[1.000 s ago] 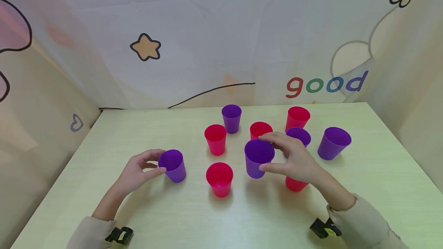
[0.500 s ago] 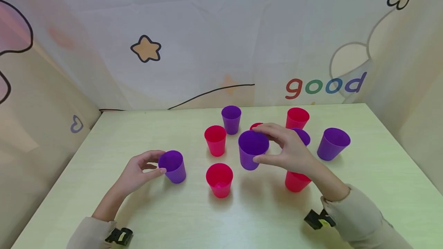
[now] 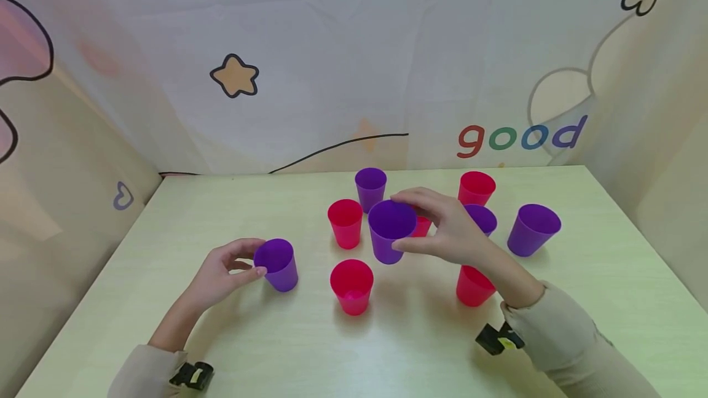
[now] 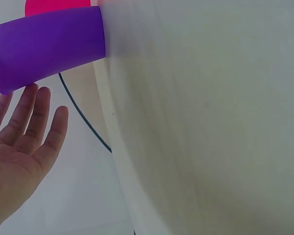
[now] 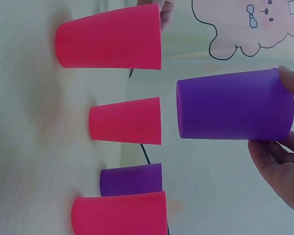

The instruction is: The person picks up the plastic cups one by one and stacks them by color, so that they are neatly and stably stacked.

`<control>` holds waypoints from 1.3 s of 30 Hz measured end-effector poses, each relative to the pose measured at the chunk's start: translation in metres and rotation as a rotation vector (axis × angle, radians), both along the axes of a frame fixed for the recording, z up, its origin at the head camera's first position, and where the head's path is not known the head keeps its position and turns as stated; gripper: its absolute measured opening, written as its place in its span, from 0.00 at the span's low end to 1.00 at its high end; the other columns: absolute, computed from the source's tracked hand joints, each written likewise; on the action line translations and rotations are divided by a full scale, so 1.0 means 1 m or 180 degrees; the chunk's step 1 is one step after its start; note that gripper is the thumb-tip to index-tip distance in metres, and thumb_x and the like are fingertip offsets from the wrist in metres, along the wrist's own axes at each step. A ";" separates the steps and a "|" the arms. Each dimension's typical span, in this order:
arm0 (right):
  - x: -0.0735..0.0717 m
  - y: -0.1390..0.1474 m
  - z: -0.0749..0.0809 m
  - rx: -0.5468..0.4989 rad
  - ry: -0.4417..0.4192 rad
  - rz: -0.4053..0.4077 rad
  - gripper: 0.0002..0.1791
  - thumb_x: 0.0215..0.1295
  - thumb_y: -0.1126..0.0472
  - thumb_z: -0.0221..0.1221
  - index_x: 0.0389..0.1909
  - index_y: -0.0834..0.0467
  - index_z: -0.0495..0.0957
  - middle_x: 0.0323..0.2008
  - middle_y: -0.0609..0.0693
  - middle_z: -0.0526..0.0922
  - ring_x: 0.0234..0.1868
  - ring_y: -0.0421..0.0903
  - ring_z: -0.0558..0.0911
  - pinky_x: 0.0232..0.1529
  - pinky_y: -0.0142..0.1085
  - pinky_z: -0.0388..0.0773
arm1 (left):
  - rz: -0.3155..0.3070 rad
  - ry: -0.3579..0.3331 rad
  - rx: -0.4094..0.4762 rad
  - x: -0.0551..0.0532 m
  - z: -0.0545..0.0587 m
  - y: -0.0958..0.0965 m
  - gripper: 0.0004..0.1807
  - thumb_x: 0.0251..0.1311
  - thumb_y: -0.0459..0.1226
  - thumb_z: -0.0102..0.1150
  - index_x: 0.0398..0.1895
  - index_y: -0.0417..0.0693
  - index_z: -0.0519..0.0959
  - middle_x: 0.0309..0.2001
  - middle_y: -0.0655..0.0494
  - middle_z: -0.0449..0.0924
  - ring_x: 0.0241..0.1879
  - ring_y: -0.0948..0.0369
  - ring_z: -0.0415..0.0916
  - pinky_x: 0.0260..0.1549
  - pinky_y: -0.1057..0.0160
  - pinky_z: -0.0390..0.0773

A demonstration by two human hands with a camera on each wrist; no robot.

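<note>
At the left, a purple cup (image 3: pixel 283 272) stands upright on the table, and my left hand (image 3: pixel 221 275) has its thumb and fingers at the cup's rim. In the left wrist view the fingers (image 4: pixel 39 115) look fairly straight beside that cup (image 4: pixel 49 46). My right hand (image 3: pixel 453 232) pinches a second purple cup (image 3: pixel 385 241) by the rim between thumb and fingers. This cup (image 5: pixel 235 105) is off the table with its mouth upward, as the right wrist view shows. Close by stand a red cup (image 3: pixel 345 226) and a nearer red cup (image 3: pixel 353 292).
A purple cup (image 3: pixel 370 186) stands at the back. Behind the right hand a red cup (image 3: pixel 422 227) is partly hidden. To the right are red cups (image 3: pixel 477 188) (image 3: pixel 474 287), a part-covered purple cup (image 3: pixel 483 220) and a tilted-looking purple cup (image 3: pixel 533 230). A printed curtain (image 3: pixel 332 66) hangs behind the table.
My right hand has carried its purple cup left and toward the back, and the red cup at the lower right is now less covered. The left hand and its cup stay in place.
</note>
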State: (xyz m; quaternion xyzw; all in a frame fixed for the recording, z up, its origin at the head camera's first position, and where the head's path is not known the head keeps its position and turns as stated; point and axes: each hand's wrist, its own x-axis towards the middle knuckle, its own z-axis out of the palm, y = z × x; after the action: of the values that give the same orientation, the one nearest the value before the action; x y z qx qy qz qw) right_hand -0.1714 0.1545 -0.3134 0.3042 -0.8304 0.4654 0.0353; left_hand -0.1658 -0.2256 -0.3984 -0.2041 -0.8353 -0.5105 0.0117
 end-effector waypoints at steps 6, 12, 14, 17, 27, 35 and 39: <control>-0.003 -0.006 0.004 -0.0048 0.0006 0.0061 0.34 0.45 0.64 0.70 0.56 0.63 0.70 0.52 0.55 0.74 0.51 0.49 0.75 0.50 0.41 0.73 | -0.0008 -0.0041 0.0020 0.001 0.001 0.002 0.22 0.52 0.31 0.63 0.51 0.36 0.73 0.43 0.44 0.78 0.42 0.59 0.74 0.40 0.63 0.76; -0.006 -0.013 0.006 -0.0144 0.0051 0.0167 0.34 0.44 0.64 0.70 0.56 0.63 0.71 0.51 0.54 0.75 0.50 0.48 0.76 0.50 0.39 0.74 | 0.0005 -0.0019 -0.0004 -0.001 0.000 0.002 0.21 0.51 0.31 0.64 0.51 0.37 0.73 0.43 0.46 0.78 0.41 0.58 0.74 0.39 0.63 0.76; -0.007 -0.016 0.007 -0.0143 0.0057 0.0168 0.34 0.44 0.64 0.70 0.55 0.63 0.71 0.51 0.54 0.75 0.50 0.48 0.76 0.49 0.39 0.74 | 0.0016 -0.0017 -0.0022 -0.001 -0.001 0.002 0.21 0.51 0.31 0.64 0.51 0.38 0.73 0.42 0.46 0.78 0.41 0.58 0.74 0.39 0.63 0.76; -0.009 -0.020 0.008 -0.0112 0.0045 0.0161 0.34 0.44 0.63 0.70 0.55 0.63 0.71 0.51 0.54 0.75 0.50 0.48 0.76 0.49 0.39 0.74 | 0.0033 -0.0027 -0.0061 -0.001 -0.002 0.002 0.22 0.51 0.32 0.64 0.50 0.38 0.73 0.43 0.46 0.78 0.40 0.59 0.74 0.39 0.63 0.76; -0.013 -0.032 0.012 -0.0126 0.0103 0.0268 0.34 0.44 0.64 0.70 0.55 0.64 0.71 0.51 0.55 0.75 0.49 0.47 0.76 0.50 0.38 0.74 | 0.0054 -0.0083 -0.0075 -0.002 0.000 0.000 0.22 0.51 0.31 0.64 0.51 0.38 0.73 0.43 0.48 0.78 0.41 0.60 0.74 0.39 0.63 0.77; -0.013 -0.042 0.015 -0.0196 -0.0049 0.0300 0.32 0.44 0.65 0.70 0.54 0.65 0.71 0.48 0.55 0.76 0.48 0.47 0.76 0.50 0.37 0.73 | 0.0051 -0.0109 -0.0120 -0.002 -0.002 -0.001 0.22 0.52 0.33 0.64 0.52 0.39 0.73 0.44 0.48 0.78 0.41 0.61 0.74 0.40 0.63 0.76; -0.013 -0.050 0.016 -0.0211 -0.0084 0.0319 0.33 0.44 0.64 0.70 0.54 0.64 0.72 0.48 0.54 0.75 0.47 0.46 0.76 0.50 0.37 0.74 | 0.0055 -0.0110 -0.0110 -0.001 -0.003 -0.002 0.22 0.52 0.33 0.63 0.52 0.38 0.73 0.44 0.48 0.78 0.41 0.61 0.74 0.40 0.63 0.76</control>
State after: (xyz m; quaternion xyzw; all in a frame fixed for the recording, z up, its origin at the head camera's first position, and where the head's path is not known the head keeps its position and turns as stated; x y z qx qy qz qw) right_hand -0.1844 0.1047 -0.2979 0.3380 -0.7986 0.4978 0.0111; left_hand -0.1668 -0.2278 -0.4016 -0.1882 -0.8458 -0.4992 -0.0019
